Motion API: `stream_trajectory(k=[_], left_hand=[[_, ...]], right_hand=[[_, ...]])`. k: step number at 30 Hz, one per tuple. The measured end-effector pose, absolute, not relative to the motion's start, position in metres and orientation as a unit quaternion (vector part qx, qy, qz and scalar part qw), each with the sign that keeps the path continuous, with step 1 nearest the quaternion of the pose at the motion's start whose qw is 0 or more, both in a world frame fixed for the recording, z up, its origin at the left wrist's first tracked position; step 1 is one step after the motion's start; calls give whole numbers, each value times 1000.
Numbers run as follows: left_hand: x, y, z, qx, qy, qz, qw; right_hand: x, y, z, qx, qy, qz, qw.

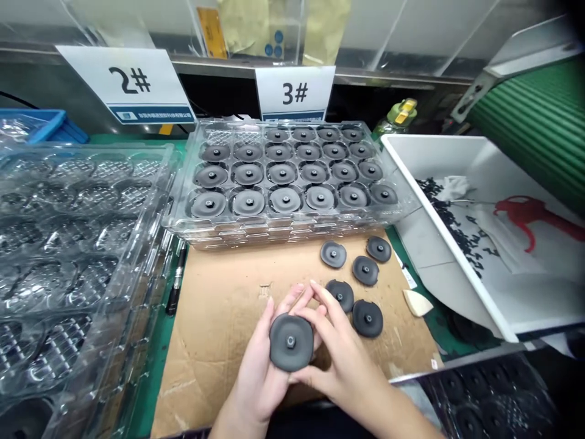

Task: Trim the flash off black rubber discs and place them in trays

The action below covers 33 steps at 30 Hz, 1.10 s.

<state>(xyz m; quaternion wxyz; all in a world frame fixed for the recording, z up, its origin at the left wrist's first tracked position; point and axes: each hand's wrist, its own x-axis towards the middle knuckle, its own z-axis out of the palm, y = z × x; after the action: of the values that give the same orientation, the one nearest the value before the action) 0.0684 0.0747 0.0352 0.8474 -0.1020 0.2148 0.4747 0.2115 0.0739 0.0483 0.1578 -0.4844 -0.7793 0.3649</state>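
Fingers of the left hand (266,373) and right hand (342,346) hold one black disc (291,358) near the worktop (150,373) front edge.

Left grip (260,369) supports one black rounded-square disc (299,356), central stud facing the camera. Right grip (340,347) curls about the disc's right side; its exact contact cannot be confirmed. Under both grips: brown cardboard sheet (219,347) on green worktop (158,347). Right of the right grip, five loose black discs (368,330). Beyond both grips, stacked clear trays (283,228), discs in most upper pockets. Left of the left grip, black pen (176,283). Well right of the right grip, white bin (539,286) containing red air gun (525,213).
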Motion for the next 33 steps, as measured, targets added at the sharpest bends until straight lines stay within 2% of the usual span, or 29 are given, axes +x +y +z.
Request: stream_trajectory(k=[7,14,18,22,28,33], left_hand=[[87,41,42,-69,285,454,841],[123,5,48,29,393,426,815],[153,-6,47,94,410,444,791],[174,-7,47,93,365,429,821],[207,3,56,30,313,339,887],[239,4,56,52,319,265,908]], right_hand=[[231,48,58,-494,-732,433,182],[270,16,54,-585,-609,429,321],[292,0,53,-560,-612,426,361],[320,-11,54,-532,-655,412,344],[375,-18,53,-561,-638,372,373],[398,-25,55,-513,-689,376,348]])
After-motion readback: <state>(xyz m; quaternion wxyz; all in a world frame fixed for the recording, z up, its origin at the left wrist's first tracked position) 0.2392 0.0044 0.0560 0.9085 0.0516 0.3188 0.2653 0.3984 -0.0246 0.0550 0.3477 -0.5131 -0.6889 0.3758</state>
